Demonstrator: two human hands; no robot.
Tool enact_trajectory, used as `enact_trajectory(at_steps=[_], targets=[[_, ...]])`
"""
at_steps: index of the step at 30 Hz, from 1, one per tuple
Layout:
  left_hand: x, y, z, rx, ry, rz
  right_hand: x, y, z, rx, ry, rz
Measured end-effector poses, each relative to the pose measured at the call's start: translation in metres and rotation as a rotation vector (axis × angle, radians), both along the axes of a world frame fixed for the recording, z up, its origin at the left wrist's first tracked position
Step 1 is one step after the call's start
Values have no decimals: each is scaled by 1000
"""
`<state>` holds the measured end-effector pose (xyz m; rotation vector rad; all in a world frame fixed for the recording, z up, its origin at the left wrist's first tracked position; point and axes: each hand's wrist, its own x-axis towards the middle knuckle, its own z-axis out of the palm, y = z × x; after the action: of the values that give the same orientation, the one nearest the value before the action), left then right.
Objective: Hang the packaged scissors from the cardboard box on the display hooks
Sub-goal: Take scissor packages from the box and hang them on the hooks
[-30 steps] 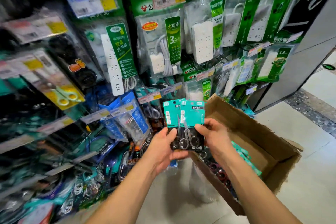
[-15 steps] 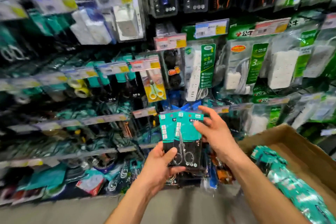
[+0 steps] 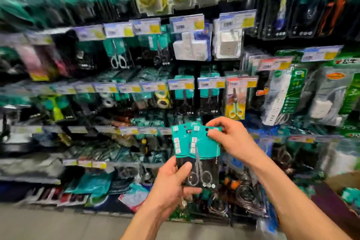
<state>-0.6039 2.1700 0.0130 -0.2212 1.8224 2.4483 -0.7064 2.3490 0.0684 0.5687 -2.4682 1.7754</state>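
Note:
I hold a small fanned stack of packaged scissors (image 3: 202,148), teal cards over black lower halves, in front of the display wall. My left hand (image 3: 171,185) grips the bottom of the stack, thumb across the front card. My right hand (image 3: 231,138) pinches the top right corner of the front card. Just above, matching teal scissor packs (image 3: 183,101) hang on display hooks behind price tags. A corner of the cardboard box (image 3: 339,183) with more teal packs (image 3: 350,195) shows at the lower right edge.
The wall is dense with hanging goods: yellow-handled scissors (image 3: 235,107), white power strips (image 3: 280,95), plug adapters (image 3: 191,46), tape rolls (image 3: 162,99). Rows of price tags (image 3: 181,84) stick out on hook ends. Grey floor (image 3: 58,224) lies below.
The view has swung left and up along the wall, so the box has slid almost out at the right. My hands have lifted the stack higher, and my right hand now pinches its top corner.

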Motion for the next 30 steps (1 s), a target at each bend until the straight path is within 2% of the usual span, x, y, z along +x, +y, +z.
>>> enact_trajectory(at_steps=[4, 10, 14, 20, 26, 28, 30], targets=[[18, -54, 20, -8, 19, 3, 10, -59, 20, 5, 6, 54], [27, -107, 30, 16, 0, 45, 11, -117, 35, 176, 15, 98], [9, -129, 36, 21, 17, 78, -5, -139, 43, 277, 91, 90], [-37, -143, 42, 89, 7, 137, -52, -164, 48, 196, 142, -6], [-87, -155, 47, 78, 37, 208, -94, -176, 61, 117, 72, 19], [-100, -157, 56, 68, 69, 210, -105, -176, 67, 27, 12, 34], [-112, -156, 65, 67, 103, 208, -109, -180, 75, -217, -99, 51]])
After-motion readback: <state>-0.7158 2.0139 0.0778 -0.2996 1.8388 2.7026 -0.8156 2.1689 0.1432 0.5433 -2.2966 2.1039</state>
